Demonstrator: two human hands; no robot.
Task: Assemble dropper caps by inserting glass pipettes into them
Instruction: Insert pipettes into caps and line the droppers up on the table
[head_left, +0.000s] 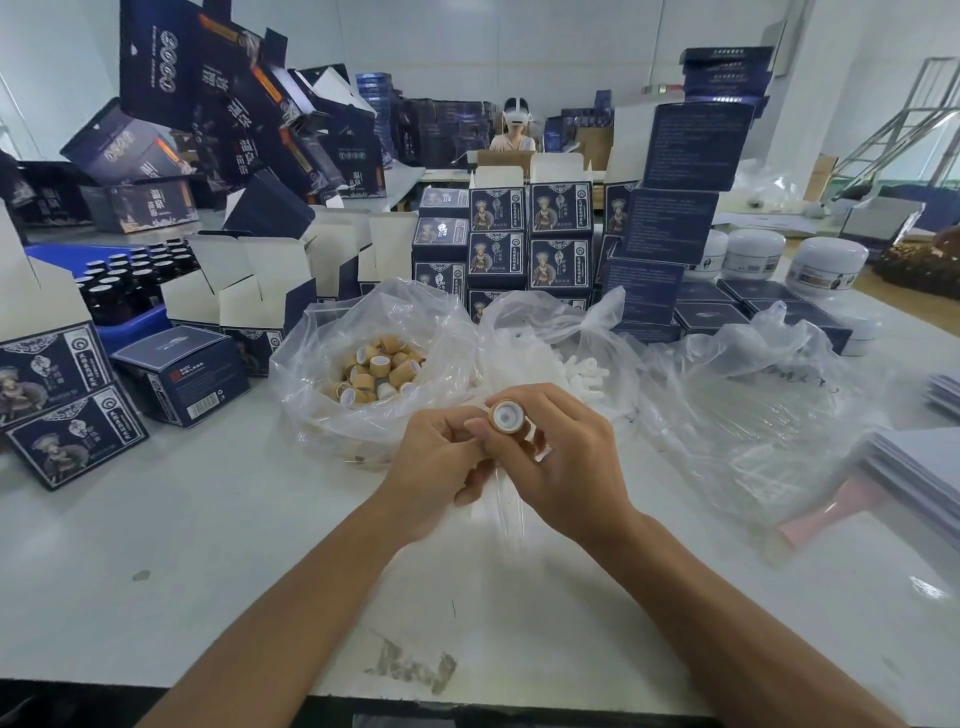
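My right hand (563, 462) pinches a tan dropper cap (508, 416) with a white insert, its open end facing up towards me. My left hand (436, 462) curls against it from the left, thumb tip touching the cap's side. A clear glass pipette (506, 506) hangs below the cap between both hands, faint and partly hidden by my fingers. Behind them a clear plastic bag (332, 364) holds several loose tan caps (382, 371). A second bag (571, 358) to its right holds white rubber bulbs.
Crumpled clear plastic (753, 405) with glass pipettes lies at the right. Dark blue product boxes (530, 239) are stacked behind the bags and at the left (67, 410). White jars (826, 265) stand far right; a person sits at the back. Flat sheets (914, 467) lie at the right edge.
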